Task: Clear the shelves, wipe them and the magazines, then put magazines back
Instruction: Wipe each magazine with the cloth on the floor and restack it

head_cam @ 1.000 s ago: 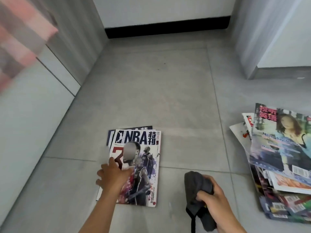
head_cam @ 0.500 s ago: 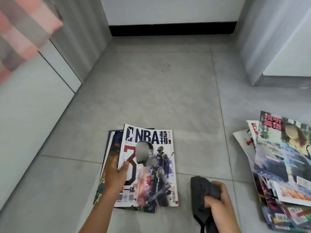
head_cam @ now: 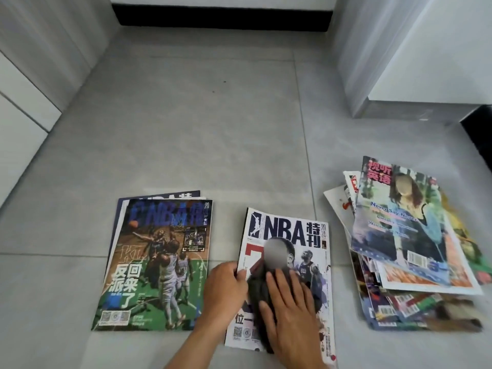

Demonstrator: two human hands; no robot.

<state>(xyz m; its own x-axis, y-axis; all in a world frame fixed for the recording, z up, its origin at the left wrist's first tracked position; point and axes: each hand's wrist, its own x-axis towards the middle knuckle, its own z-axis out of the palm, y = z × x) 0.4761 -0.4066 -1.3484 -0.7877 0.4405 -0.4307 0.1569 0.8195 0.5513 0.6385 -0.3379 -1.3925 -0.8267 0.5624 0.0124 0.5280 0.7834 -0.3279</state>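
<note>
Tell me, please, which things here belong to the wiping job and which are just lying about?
In the job: white NBA magazine, dark cloth under the right hand, left hand at its edge, green NBA magazine, right-hand pile.

Lying about: nothing loose; only floor, cabinets.

Soft even daylight, faint shadows, slight motion blur, wide-angle bending at edges.

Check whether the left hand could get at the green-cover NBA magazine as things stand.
Probably yes: the left hand holds the white NBA magazine's edge, right beside the green-cover NBA magazine, which lies uncovered atop its pile.
</note>
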